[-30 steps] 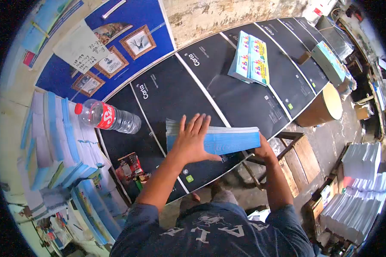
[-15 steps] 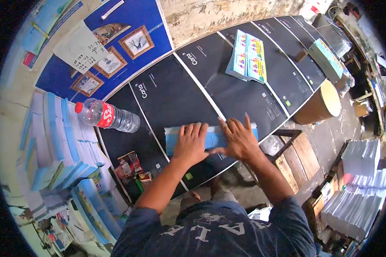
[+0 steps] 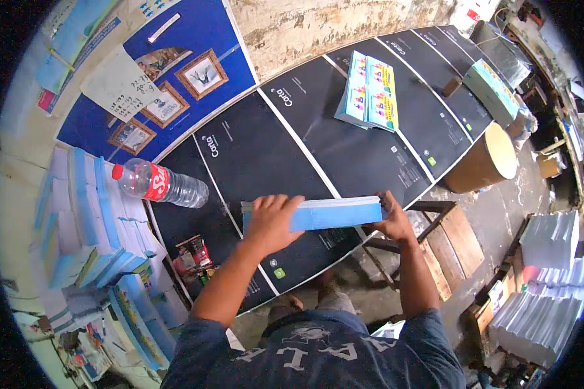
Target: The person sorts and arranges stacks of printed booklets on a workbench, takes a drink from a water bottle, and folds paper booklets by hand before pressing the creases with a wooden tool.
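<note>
A thick blue-sided paper stack [image 3: 337, 215] spans the space between my hands at the near edge of the black table [image 3: 266, 149]. My left hand [image 3: 272, 223] is wrapped over the stack's left part, fingers on its top edge. At the right end, my right hand [image 3: 394, 219] grips the stack's short side. The stack's underside is hidden. Farther back on the table lie printed booklets [image 3: 368, 91] with colourful covers, in two rows side by side.
A plastic bottle [image 3: 162, 183] lies on the table's left, near red packets [image 3: 193, 254]. Tall paper piles [image 3: 78, 220] stand at the far left. On the right are a brown bin [image 3: 483, 159], a wooden stool [image 3: 454, 249], more paper stacks [image 3: 545, 292] and another booklet stack [image 3: 492, 91].
My right hand has moved from the stack's front face back to its right end. My left hand has shifted slightly left, and the stack's blue side now looks smooth and even.
</note>
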### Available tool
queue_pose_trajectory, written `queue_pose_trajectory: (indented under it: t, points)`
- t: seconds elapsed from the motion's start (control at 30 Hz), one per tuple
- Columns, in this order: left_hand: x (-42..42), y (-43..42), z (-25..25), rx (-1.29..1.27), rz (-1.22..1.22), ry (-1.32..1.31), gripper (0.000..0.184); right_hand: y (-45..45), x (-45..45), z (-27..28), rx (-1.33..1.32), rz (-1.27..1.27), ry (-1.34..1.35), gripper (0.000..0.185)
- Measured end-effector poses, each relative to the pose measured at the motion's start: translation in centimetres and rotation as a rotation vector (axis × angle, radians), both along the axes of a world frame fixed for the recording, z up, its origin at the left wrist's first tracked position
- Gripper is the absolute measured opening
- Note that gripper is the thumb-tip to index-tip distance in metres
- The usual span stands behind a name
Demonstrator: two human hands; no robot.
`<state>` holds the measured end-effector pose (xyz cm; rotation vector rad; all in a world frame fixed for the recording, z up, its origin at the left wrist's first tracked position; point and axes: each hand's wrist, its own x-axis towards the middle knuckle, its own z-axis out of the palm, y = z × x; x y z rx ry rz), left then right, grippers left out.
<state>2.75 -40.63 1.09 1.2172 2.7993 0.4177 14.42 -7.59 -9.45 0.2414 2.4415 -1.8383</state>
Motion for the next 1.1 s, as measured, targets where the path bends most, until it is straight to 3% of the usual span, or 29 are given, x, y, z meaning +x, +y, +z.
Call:
queue_pose_trajectory:
  t: [0.07,0.1,0.2,0.27,0.3,0.37,0.4,0.5,0.57,0.63,0.73,0.77,0.8,0.87,0.9,0.93,1.03,1.07,1.1]
  points:
    - [-1.4,-3.9,1.8,-0.105,0.026,-0.084,0.070,-0.6,0.4,0.2,-0.032,-0.050,0.046,0.080]
    - [-2.9,-6.5,0.7,0.047,0.029,-0.290,0.076,-1.1,0.4,0.5,-0.048,-0.098,0.092,0.074]
    - [-2.9,-9.6,-0.9,0.171,0.124,-0.482,0.084,-1.2,0.7,-0.1,-0.094,-0.073,0.068,0.075]
    - [-1.7,-10.1,-3.4,0.579,0.294,-0.692,0.099,-1.0,0.9,1.0,-0.051,0.013,-0.008,0.092]
    - [-0.3,-9.8,-5.2,0.588,0.310,-0.683,0.099,-1.8,1.3,0.6,-0.049,0.032,-0.004,0.092]
    - [2.3,-8.8,-8.0,0.782,0.345,-0.671,0.106,-3.7,1.4,-0.3,-0.041,-0.044,0.292,0.101]
    - [3.0,-8.6,-8.6,0.845,0.362,-0.663,0.108,-3.4,1.5,-0.3,-0.243,0.010,0.224,0.107]
    - [2.7,-8.5,-8.6,0.938,0.370,-0.791,0.108,-4.2,1.4,1.0,-0.346,-0.091,0.175,0.103]
    - [2.6,-8.5,-7.8,0.933,0.451,-0.957,0.101,-5.0,1.2,2.4,-0.187,-0.080,0.073,0.098]
    - [3.5,-8.3,-8.1,0.979,0.440,-0.886,0.097,-6.3,2.0,2.6,-0.361,-0.183,0.110,0.092]
    - [4.4,-9.0,-9.9,1.003,0.384,-0.842,0.095,-5.1,2.9,-1.8,-0.266,-0.204,0.112,0.089]
    - [4.6,-9.2,-10.1,0.944,0.398,-0.825,0.094,-4.4,3.4,-3.3,-0.225,-0.183,0.053,0.087]
    - [3.7,-8.8,-10.3,0.903,0.404,-0.784,0.094,-3.7,2.8,-3.8,0.014,-0.117,0.199,0.084]
    - [2.8,-9.1,-10.9,0.836,0.432,-0.740,0.094,-2.7,2.8,-4.3,-0.085,-0.109,0.150,0.082]
    - [2.6,-8.6,-8.6,0.768,0.472,-0.699,0.093,-2.7,2.7,-4.1,-0.187,-0.092,0.091,0.080]
    - [3.1,-7.6,-6.3,0.841,0.585,-0.526,0.079,-2.5,2.5,-3.7,-0.154,-0.090,0.089,0.074]
    - [0.3,-9.3,-10.9,0.766,0.487,-0.621,0.063,0.5,2.1,-5.6,0.039,-0.090,0.102,0.057]
    - [0.6,-8.6,-9.6,0.788,0.664,-0.726,0.053,1.8,1.7,-6.9,0.077,-0.085,0.107,0.051]
    - [0.7,-8.5,-8.0,0.674,0.643,-0.605,0.057,3.0,1.3,-7.7,-0.033,-0.109,0.059,0.053]
